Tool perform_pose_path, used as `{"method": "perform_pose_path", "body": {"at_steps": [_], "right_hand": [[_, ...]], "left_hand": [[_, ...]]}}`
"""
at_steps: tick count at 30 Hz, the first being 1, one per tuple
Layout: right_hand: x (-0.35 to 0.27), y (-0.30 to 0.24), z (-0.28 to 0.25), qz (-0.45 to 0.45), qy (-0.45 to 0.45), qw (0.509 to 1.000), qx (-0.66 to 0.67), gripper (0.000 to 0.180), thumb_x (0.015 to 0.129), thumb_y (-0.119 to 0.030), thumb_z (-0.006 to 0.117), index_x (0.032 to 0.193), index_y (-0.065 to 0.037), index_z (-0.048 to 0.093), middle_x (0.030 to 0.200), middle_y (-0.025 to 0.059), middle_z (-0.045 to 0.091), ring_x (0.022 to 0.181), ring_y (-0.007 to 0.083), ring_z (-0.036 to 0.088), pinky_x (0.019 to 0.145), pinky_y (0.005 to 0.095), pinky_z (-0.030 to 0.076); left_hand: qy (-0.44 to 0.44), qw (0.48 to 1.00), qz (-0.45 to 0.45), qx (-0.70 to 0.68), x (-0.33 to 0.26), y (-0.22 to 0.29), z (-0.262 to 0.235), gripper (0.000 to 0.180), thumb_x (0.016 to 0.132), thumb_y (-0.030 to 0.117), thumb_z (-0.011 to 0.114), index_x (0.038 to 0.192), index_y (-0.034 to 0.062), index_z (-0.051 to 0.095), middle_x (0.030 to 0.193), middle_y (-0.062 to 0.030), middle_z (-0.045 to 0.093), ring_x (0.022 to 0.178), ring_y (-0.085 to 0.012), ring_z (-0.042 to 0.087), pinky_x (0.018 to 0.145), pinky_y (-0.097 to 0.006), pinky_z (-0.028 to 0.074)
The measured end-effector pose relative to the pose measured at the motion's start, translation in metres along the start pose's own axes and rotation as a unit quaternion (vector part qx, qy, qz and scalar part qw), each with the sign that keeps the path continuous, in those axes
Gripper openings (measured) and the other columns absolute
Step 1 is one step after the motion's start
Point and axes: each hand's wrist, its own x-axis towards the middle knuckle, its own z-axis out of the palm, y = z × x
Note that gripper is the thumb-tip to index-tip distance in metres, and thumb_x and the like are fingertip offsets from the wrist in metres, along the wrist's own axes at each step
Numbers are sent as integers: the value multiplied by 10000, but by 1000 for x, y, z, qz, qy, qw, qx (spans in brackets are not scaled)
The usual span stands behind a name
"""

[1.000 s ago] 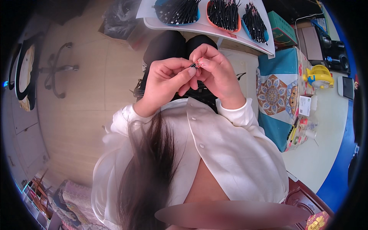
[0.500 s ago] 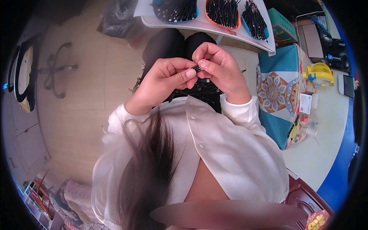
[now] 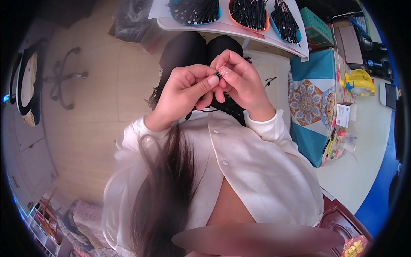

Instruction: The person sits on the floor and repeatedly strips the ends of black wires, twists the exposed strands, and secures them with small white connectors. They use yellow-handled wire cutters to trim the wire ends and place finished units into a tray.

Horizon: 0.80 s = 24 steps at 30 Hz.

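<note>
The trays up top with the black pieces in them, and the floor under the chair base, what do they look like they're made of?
The blue tray and the orange tray look like moulded plastic: bright solid colour, smooth rounded rims. The floor looks like pale wood or wood-look laminate, with faint board lines and a dull sheen; which one cannot be told. The small black piece pinched between both hands is too tiny to judge.

I wear a white button-front shirt [image 3: 239, 158] with long sleeves gathered at the cuffs, and black trousers [image 3: 188, 47]. My long dark hair [image 3: 165, 192] hangs down my front.
</note>
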Motion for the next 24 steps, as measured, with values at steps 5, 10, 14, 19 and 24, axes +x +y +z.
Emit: {"method": "perform_pose_path", "body": {"at_steps": [5,10,14,19,24], "right_hand": [[2,-2,-4,32,-16,997,73,141,944,-163,578,968,-52,495,965,48,543,763,74,544,626,205,480],[3,-3,0,29,0,996,80,170,941,-182,614,992,-41,534,845,16,595,754,75,593,640,214,499],[-1,-7,0,41,-11,998,46,166,943,-174,603,981,-46,503,923,33,556,762,79,558,635,199,478],[-1,-6,-1,-1,11,1000,-4,187,957,-191,604,1013,-36,514,887,10,571,733,78,566,649,199,485],[-4,-2,3,-32,21,999,-13,186,963,-193,599,1012,-35,515,929,8,545,781,62,546,678,197,477]], "left_hand": [[-16,999,-9,-29,1,2,-2,199,991,106,519,951,-45,642,703,-46,617,510,-32,400,454,-176,301],[-11,999,-18,-28,2,2,-1,180,978,85,538,982,-46,660,712,-27,607,560,-33,424,488,-172,326],[-14,999,-23,-28,4,1,-2,169,966,67,550,1015,-53,659,732,-27,618,572,-36,431,510,-178,350],[0,998,7,62,1,3,1,165,956,53,564,1034,-61,654,751,-41,637,568,-39,430,511,-189,367],[37,989,28,140,-1,1,6,175,966,74,557,1004,-63,659,745,-53,645,550,-42,481,478,-191,391]]}}
